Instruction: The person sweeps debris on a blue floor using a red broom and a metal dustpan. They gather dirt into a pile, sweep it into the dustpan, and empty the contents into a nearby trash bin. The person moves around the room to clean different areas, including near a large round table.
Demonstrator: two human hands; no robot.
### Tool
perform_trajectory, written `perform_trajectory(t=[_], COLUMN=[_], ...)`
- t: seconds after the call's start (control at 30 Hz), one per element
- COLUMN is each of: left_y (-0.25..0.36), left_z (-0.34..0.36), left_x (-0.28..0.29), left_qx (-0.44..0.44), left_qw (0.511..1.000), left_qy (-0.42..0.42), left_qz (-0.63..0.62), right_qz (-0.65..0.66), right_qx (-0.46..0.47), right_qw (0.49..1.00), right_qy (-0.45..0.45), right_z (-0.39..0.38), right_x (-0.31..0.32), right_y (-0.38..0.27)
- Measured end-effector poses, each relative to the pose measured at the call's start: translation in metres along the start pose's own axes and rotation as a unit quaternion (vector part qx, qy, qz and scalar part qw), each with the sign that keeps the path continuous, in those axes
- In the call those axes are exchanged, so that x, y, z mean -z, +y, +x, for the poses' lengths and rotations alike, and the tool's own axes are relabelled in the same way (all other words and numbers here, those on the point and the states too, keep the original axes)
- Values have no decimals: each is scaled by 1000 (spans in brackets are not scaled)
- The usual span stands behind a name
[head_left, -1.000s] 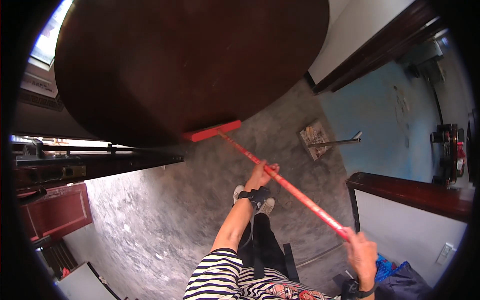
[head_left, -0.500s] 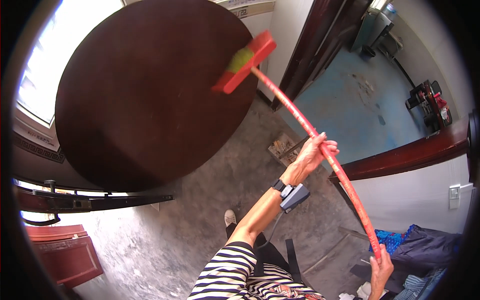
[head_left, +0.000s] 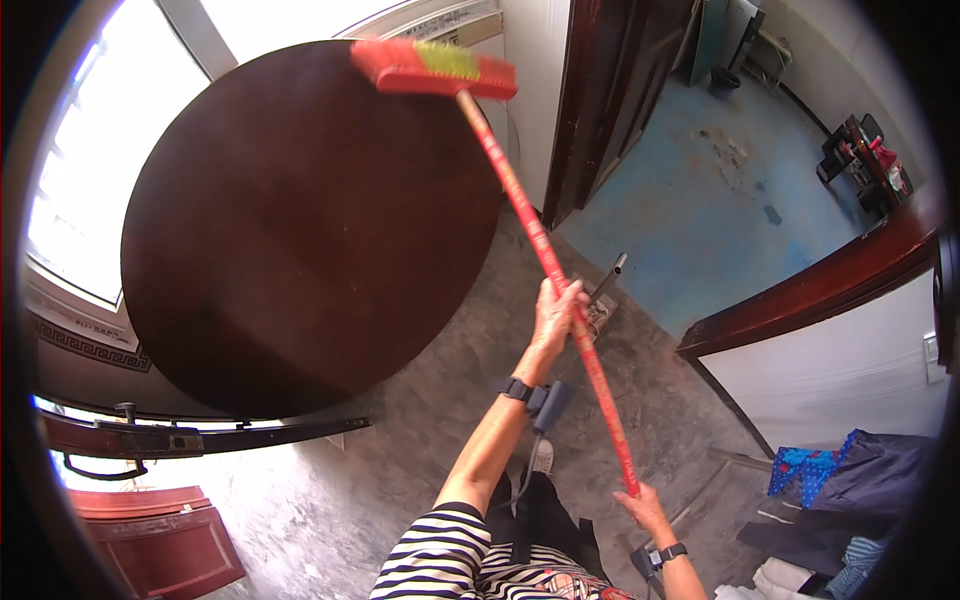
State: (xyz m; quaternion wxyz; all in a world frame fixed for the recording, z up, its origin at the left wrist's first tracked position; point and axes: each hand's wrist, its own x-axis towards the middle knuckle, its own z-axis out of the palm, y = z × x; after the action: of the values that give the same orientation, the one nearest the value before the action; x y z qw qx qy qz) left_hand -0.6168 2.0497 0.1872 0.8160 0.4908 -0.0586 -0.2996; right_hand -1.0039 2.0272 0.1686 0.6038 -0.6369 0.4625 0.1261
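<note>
A broom with a long red handle (head_left: 517, 197) is held up in both hands, its head raised toward the far side. The broom head (head_left: 440, 72) has a red block with red and yellow-green bristles, blurred by motion, which point away from me. It overlaps the far edge of a large dark brown round tabletop (head_left: 300, 240); I cannot tell whether they touch. Partway down the handle my left hand (head_left: 556, 312) is closed around it. My right hand (head_left: 646, 508) grips the handle's near end, low and to the right.
Bright windows (head_left: 75, 190) stand behind the tabletop. On the right, a dark-framed doorway opens onto a room with a blue floor (head_left: 690, 230). A dustpan-like thing with a metal tube (head_left: 606, 280) stands by the threshold. Folded clothes (head_left: 850, 480) are piled at lower right.
The broom has swung left and farther away, its head turning nearly level. Both hands have shifted left with the handle. A foot has moved to the right, and the view has turned slightly.
</note>
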Motion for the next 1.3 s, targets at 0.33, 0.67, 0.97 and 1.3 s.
perform_trajectory(t=[0.33, 0.67, 0.97, 1.3], left_y=[-137, -143, 76, 88], left_z=[-73, -170, -119, -94], left_x=[83, 65, 12, 46], left_qx=[261, 331, -27, -83], left_qw=[961, 938, 998, 991], left_qy=[93, 61, 37, 99], left_qz=[-5, -86, -45, -15], right_qz=[-69, -87, -186, -263], right_qx=[-25, -28, 109, 134], right_qw=[997, 994, 976, 955], right_qy=[-38, -52, 9, -21], right_z=[-71, -138, -3, 12], right_x=[23, 61, 27, -9], right_y=[69, 102, 45, -5])
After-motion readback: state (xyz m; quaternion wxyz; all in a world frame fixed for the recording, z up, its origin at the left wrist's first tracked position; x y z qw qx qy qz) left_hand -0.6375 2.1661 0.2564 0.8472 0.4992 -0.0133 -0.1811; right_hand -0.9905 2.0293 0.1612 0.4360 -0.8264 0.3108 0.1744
